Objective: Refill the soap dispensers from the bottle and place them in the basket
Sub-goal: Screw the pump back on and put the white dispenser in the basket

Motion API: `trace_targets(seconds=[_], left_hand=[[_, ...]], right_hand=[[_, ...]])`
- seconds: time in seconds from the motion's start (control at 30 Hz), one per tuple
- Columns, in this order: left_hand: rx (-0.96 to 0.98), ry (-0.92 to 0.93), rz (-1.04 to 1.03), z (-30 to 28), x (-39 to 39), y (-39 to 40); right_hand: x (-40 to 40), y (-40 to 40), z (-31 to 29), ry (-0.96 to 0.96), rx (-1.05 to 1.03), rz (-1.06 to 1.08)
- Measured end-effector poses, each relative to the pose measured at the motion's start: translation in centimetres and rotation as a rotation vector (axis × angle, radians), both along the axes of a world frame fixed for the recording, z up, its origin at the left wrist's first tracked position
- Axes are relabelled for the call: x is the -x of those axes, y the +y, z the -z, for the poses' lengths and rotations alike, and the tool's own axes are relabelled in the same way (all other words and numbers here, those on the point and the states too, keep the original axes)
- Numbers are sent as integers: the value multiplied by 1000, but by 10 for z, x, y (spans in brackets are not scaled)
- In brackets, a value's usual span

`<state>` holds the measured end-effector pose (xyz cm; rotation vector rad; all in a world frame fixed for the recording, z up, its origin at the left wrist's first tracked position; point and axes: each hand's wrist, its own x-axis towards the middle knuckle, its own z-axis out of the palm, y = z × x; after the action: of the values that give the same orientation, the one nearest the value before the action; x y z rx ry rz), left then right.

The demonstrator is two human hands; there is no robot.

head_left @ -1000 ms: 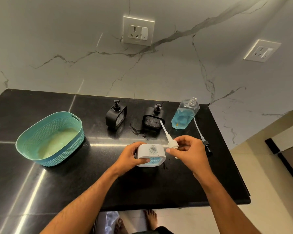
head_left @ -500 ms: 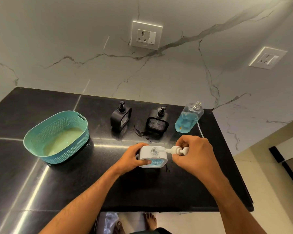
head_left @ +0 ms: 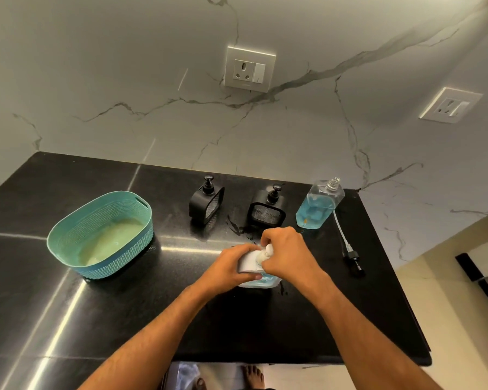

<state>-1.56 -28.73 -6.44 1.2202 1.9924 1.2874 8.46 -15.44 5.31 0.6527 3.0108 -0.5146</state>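
A white soap dispenser [head_left: 250, 263] with blue soap in its base stands on the black counter [head_left: 124, 313]. My left hand [head_left: 228, 270] grips its body from the left. My right hand [head_left: 286, 254] is closed around the white pump head [head_left: 264, 253] on top of it. Behind stand two black dispensers, one at the left [head_left: 206, 202] and one at the right [head_left: 267, 208]. The clear refill bottle [head_left: 319, 205], part full of blue soap, has no cap. A teal basket [head_left: 102, 235] sits empty at the left.
The bottle's black pump with its white tube [head_left: 347, 246] lies on the counter to the right. Spilled drops mark the counter around the black dispensers. The counter ends close on the right and at the front; a marble wall with sockets rises behind.
The pump's tube went down into the white dispenser, and my right hand moved over its top, now closed on the pump head. My left hand kept its hold.
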Motion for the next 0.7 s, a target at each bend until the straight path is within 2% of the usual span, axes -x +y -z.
trace_targets(seconds=[0.13, 0.37, 0.5, 0.7], left_hand=[[-12, -15, -14, 1, 0, 0], [-16, -15, -40, 5, 1, 0], [-10, -19, -29, 5, 2, 0], [6, -21, -32, 7, 4, 0]], right_hand=[[3, 2, 9, 37, 26, 30], [-9, 2, 28, 146, -50, 70], [-20, 0, 36, 251, 115, 14], [-24, 1, 41, 249, 65, 113]])
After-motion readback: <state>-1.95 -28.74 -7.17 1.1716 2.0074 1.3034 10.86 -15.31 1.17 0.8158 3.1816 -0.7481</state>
